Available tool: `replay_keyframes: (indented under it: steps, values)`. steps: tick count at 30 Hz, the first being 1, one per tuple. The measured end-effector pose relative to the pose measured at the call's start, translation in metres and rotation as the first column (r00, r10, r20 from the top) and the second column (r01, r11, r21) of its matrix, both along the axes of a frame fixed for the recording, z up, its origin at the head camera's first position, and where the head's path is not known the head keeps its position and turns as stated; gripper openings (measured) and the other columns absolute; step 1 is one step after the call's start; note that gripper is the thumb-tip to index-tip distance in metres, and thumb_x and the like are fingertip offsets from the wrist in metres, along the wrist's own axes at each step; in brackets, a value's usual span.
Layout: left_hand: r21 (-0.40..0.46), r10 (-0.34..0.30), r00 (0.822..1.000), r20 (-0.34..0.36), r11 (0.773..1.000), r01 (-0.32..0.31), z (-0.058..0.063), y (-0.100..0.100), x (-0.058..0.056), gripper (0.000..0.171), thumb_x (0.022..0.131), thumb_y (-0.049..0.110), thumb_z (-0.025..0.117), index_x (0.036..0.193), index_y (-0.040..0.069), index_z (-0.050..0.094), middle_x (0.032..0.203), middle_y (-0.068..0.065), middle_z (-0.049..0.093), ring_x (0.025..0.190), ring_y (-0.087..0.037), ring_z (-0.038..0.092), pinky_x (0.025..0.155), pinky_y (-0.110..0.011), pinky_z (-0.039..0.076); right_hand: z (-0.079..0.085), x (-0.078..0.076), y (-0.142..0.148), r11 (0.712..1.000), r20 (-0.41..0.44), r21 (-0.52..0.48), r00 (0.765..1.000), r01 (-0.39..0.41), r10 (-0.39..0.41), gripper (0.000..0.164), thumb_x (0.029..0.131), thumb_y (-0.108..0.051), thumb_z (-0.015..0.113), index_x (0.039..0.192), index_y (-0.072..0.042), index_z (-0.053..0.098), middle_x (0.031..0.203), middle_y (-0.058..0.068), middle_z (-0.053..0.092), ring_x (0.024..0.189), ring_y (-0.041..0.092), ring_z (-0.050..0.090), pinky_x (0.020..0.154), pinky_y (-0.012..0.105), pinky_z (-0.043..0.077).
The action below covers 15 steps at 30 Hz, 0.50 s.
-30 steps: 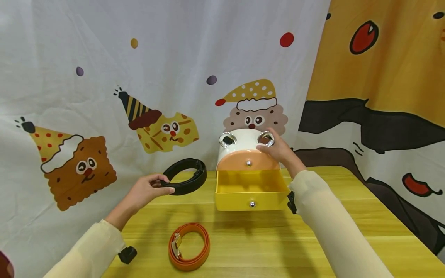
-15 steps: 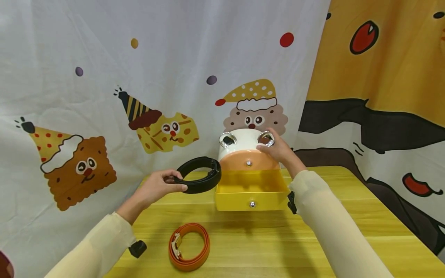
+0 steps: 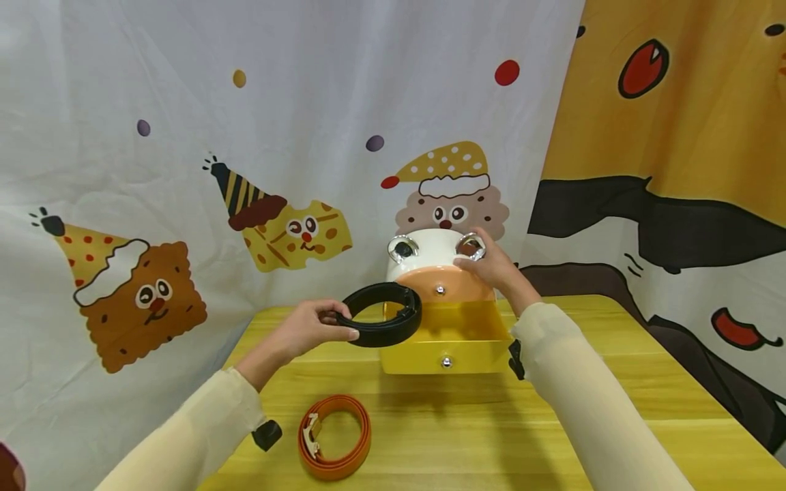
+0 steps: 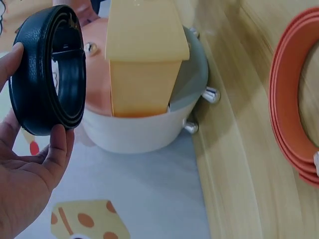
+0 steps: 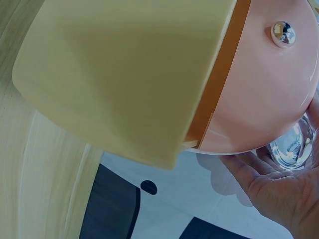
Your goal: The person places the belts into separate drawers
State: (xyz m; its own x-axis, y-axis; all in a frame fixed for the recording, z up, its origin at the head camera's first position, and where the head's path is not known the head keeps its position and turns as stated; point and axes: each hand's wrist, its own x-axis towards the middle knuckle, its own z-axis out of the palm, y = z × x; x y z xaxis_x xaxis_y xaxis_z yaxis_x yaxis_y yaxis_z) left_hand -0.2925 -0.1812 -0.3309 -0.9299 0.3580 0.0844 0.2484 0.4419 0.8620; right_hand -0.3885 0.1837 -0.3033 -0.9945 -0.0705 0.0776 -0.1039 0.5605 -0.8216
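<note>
My left hand pinches a coiled black belt between thumb and fingers. The coil is held in the air, overlapping the left part of a pulled-out yellow drawer in the head view. That drawer belongs to a small drawer box with a white rounded top, an upper peach drawer and silver rings. My right hand grips the box's top right corner around one ring, its thumb on the front. Some of its fingers are hidden behind the box. In the left wrist view, the black belt stands close by the box.
A coiled orange belt with a metal buckle lies on the wooden table, in front and left of the drawer box. Behind the table hangs a white curtain with cartoon prints. The table's right edge slants along the curtain.
My left hand has carried the black belt rightward, from beside the drawer box to over the left part of the yellow drawer. My right hand stays on the box.
</note>
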Motion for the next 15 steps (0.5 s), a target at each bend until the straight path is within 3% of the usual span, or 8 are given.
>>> replay_keyframes:
  steps: [7,15]
  values:
    - [0.017,-0.035,0.999,0.028,0.999,0.035,-0.001,0.018,-0.003,0.03,0.079,0.027,0.085,0.096,0.01,0.068,0.086,-0.006,0.067,0.079,-0.023,0.061,0.074,-0.035,0.05,-0.001,-0.002,0.0,1.0,0.003,0.018,1.0,0.008,-0.008,0.083,0.097,-0.03,0.067,0.159,-0.027,0.012,0.158,0.022,0.025,0.14,0.044,0.03,0.111,0.061,0.027]
    - [0.014,-0.12,0.992,0.03,0.993,0.12,-0.002,0.036,-0.006,0.028,0.081,0.029,0.084,0.095,0.011,0.068,0.088,-0.005,0.068,0.08,-0.023,0.063,0.077,-0.036,0.051,-0.001,-0.003,0.0,1.0,-0.011,0.017,1.0,0.008,-0.008,0.083,0.096,-0.029,0.067,0.159,-0.026,0.013,0.156,0.023,0.028,0.139,0.045,0.031,0.111,0.062,0.026]
